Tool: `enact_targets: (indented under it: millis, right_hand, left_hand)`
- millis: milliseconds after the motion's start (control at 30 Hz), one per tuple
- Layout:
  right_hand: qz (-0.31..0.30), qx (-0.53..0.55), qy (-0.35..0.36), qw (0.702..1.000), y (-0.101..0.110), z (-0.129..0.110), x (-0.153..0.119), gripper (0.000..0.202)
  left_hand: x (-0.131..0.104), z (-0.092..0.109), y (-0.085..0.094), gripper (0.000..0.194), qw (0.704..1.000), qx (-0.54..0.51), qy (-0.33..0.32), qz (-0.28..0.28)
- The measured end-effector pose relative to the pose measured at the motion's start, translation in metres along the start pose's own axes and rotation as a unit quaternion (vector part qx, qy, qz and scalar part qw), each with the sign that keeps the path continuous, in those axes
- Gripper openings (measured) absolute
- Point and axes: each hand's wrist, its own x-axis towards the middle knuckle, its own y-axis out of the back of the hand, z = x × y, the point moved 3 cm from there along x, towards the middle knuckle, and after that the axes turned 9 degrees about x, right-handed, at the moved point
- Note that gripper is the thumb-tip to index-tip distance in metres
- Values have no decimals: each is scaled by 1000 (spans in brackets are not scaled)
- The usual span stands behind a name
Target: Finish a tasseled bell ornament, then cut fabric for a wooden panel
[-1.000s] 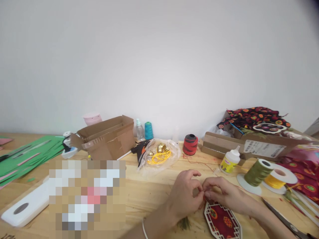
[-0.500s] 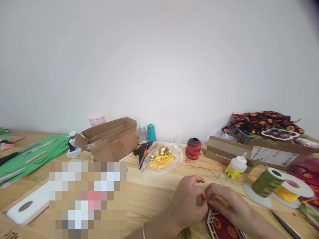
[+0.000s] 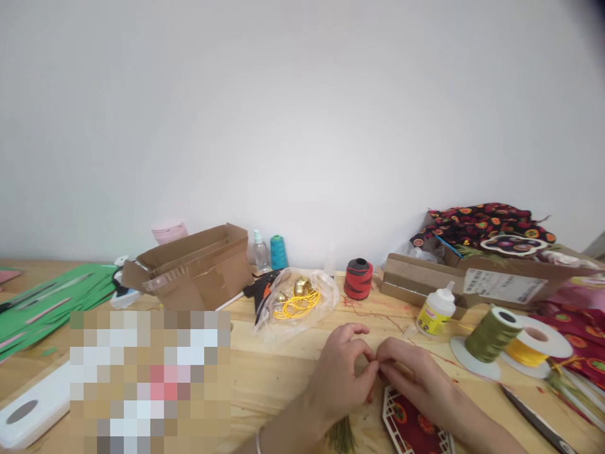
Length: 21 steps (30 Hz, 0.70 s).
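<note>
My left hand [image 3: 341, 377] and my right hand [image 3: 420, 378] meet fingertip to fingertip over the front of the table. Both are closed in a pinch, and whatever lies between the fingers is too small and hidden to make out. Just below my right hand lies a white lattice-edged frame [image 3: 388, 410] backed with dark red patterned fabric [image 3: 416, 425]; the hand and forearm cover part of it. An olive-green tassel [image 3: 342, 436] pokes out beneath my left wrist. A bit of red shows under the left fingertips.
Beyond my hands are a red thread spool [image 3: 358, 279], a glue bottle [image 3: 435, 310], a plastic bag with gold bells and yellow cord [image 3: 297, 302], and cardboard boxes [image 3: 203, 268]. To the right are an olive cord spool [image 3: 494, 334] and scissors [image 3: 536, 416]. Green sheets [image 3: 70, 287] lie left.
The whole view has shifted, so the table things sit a little further left. My hands keep their pinch, and more of the tassel shows below the left one.
</note>
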Motion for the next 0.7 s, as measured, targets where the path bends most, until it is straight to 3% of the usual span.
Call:
enact_targets:
  millis: [200, 400, 567, 700]
  right_hand:
    - [7, -42, 12, 999, 5, 0, 0, 13]
    - [78, 39, -39, 995, 6, 4, 1, 11]
    - [83, 104, -76, 988, 3, 7, 3, 11]
    - [90, 84, -43, 991, 4, 4, 4, 13]
  left_hand:
    - [1, 1, 0, 12, 1000, 3, -7, -15]
    - [3, -3, -3, 15, 999, 12, -10, -38]
    - [6, -3, -4, 16, 999, 16, -2, -41]
    - [6, -3, -3, 13, 1000, -11, 12, -23]
